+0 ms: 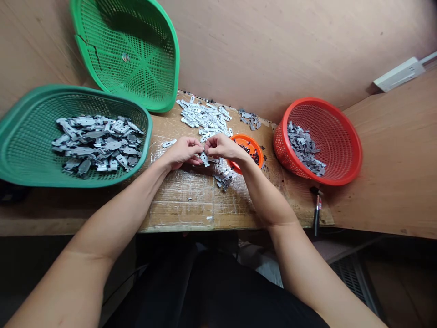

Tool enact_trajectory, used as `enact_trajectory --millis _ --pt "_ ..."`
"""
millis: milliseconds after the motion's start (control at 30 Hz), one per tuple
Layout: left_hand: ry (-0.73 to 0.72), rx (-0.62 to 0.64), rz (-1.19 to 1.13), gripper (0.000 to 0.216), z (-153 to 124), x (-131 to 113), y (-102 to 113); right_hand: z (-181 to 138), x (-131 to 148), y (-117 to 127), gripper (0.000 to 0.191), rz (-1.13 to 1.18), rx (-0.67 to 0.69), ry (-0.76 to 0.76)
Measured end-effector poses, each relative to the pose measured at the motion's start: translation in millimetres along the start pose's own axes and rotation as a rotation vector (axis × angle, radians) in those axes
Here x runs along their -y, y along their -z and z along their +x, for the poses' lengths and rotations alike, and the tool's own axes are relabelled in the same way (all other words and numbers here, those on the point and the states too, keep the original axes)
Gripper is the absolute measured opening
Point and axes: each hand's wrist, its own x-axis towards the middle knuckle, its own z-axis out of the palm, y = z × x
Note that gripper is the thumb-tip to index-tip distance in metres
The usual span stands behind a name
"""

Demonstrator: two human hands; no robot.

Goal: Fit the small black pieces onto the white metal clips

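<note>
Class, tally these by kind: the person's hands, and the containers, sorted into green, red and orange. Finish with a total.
Hands: 2 (left hand, right hand)
Green: 2 (dark green basket, bright green basket)
Red: 1 (red basket)
Orange: 1 (orange dish)
Total: 6

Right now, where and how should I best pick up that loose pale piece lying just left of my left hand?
Probably pinch the loose pale piece across its middle, from above: it's slim and lies flat, apart from the pale pile. Your left hand is close to its right end.
</note>
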Motion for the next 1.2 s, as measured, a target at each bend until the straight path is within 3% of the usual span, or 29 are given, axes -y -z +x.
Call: enact_trajectory --millis 167,333,567,667,767,900,967,1100,1200 --pt "0.011 -0.015 0.009 0.017 -0.8 -1.8 -1.0 -2.2 1.2 3.2 0.004 -0.016 0.021 0.008" --pt "0.001 -0.088 0.016 0.018 0.8 -3.3 0.2 -18.1 0.9 2.2 0.018 0.069 -0.099 0.024" --pt "-0.043 -0.144 0.011 0.016 6.1 1.3 3.9 -24.2 -5.2 -26.6 0.048 0.227 -0.135 -0.067" --pt "-0.059 -0.148 0.011 0.016 7.9 2.4 4.3 -18.5 -7.3 -38.1 0.050 0.256 -0.135 -0.085" --pt "-0.053 -0.160 0.020 0.018 7.8 1.3 4.3 -19.0 -7.7 -34.6 0.044 0.223 -0.138 -0.075" --pt "-0.026 -0.221 0.023 0.018 6.3 -2.7 5.0 -38.3 -9.8 -10.1 0.013 -0.127 -0.334 0.002" --pt "-0.010 -0.245 0.026 0.020 5.7 -4.9 5.6 -51.6 -13.2 -3.5 0.014 -0.411 -0.394 -0.025" --pt "0.000 -0.293 0.013 0.022 6.8 -6.2 6.4 -69.4 -24.6 -20.6 0.015 -0.816 -0.364 -0.181" --pt "-0.012 -0.321 -0.005 0.020 9.5 -4.2 7.0 -73.0 -34.0 -42.7 0.019 -0.985 -0.423 -0.254"
